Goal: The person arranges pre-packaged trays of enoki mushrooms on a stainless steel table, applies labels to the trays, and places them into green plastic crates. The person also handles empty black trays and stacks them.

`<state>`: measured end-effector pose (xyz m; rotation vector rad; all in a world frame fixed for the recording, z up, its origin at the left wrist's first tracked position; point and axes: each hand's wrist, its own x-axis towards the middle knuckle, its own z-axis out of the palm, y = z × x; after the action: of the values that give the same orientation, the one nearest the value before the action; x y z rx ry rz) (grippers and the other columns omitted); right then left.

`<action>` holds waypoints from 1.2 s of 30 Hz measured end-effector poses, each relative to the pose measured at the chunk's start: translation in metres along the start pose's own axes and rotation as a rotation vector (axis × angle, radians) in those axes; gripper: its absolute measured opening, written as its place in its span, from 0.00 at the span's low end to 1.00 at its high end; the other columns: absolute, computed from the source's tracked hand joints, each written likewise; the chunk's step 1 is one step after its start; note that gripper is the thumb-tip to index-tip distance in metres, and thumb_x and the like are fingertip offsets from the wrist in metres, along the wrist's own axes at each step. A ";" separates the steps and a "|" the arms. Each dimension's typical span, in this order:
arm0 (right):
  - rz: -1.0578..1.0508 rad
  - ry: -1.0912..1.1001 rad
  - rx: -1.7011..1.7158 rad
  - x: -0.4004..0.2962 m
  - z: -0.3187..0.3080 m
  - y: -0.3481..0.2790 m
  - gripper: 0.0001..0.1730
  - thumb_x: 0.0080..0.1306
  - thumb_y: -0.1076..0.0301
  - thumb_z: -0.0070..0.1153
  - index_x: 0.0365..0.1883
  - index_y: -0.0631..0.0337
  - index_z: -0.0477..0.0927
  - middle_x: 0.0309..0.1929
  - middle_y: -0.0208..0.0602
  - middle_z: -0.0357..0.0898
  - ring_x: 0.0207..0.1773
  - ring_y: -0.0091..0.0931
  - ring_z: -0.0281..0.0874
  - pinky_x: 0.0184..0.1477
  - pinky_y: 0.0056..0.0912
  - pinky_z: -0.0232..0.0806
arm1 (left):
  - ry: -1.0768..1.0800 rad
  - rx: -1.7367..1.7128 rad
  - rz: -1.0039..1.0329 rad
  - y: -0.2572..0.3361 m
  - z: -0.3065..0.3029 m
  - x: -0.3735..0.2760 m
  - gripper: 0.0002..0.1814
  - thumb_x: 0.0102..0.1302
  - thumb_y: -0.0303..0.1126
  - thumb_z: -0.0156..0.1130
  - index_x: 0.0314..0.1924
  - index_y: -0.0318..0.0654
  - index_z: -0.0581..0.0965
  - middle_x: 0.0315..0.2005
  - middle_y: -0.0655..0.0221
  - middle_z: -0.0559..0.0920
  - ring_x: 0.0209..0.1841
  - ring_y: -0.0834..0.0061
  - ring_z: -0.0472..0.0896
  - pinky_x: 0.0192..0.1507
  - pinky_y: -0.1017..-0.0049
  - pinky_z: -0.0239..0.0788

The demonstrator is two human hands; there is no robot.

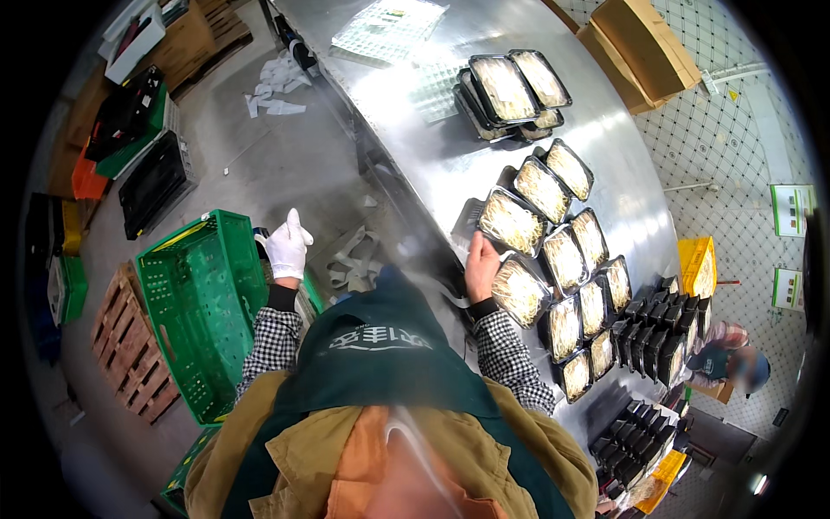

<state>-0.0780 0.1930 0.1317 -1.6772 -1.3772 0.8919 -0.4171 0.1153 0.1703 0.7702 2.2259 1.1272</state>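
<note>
My left hand [288,246], in a white glove, is raised beside a green plastic crate [152,311], its fingers partly curled. Nothing shows in it, though its palm side is hidden. My bare right hand [482,269] is at the edge of a steel table [447,175], against the near side of a film-covered black tray of pale, thin-stemmed food [521,290]. Whether its fingers grip that tray is unclear. Just beyond the fingertips lies a similar filled tray [512,220]. More such trays [565,259] lie in rows to the right.
Stacked filled trays [504,89] and clear sheet packaging [389,29] lie farther along the table. Upright black trays [648,340] stand near another person [720,357] at right. A wooden pallet [133,344], black crates [155,185] and loose white strips [353,256] are on the floor.
</note>
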 end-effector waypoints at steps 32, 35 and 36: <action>0.324 -0.188 -1.158 -0.053 0.057 0.474 0.34 0.59 0.44 0.56 0.48 0.70 0.74 0.52 0.50 0.74 0.55 0.45 0.70 0.55 0.50 0.64 | -0.429 -0.086 -0.816 -0.385 0.160 -0.314 0.16 0.65 0.25 0.56 0.54 0.37 0.75 0.33 0.70 0.81 0.28 0.84 0.74 0.33 0.83 0.69; -0.387 -0.642 -0.906 -0.041 0.100 0.445 0.30 0.53 0.59 0.65 0.51 0.62 0.73 0.52 0.46 0.72 0.59 0.39 0.66 0.65 0.44 0.55 | -0.409 0.080 -0.596 -0.392 0.165 -0.352 0.13 0.65 0.25 0.57 0.50 0.38 0.77 0.32 0.71 0.82 0.29 0.86 0.75 0.32 0.83 0.68; -0.552 -0.793 -0.986 -0.043 0.107 0.460 0.34 0.51 0.61 0.65 0.56 0.61 0.70 0.53 0.47 0.71 0.62 0.40 0.63 0.69 0.42 0.49 | -0.382 0.036 -0.685 -0.402 0.169 -0.364 0.13 0.65 0.23 0.56 0.50 0.38 0.77 0.33 0.71 0.82 0.30 0.86 0.76 0.32 0.83 0.68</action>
<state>0.0233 0.1122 -0.3241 -1.4144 -2.9972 0.5633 -0.1494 -0.2409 -0.1818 0.1680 1.9428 0.5495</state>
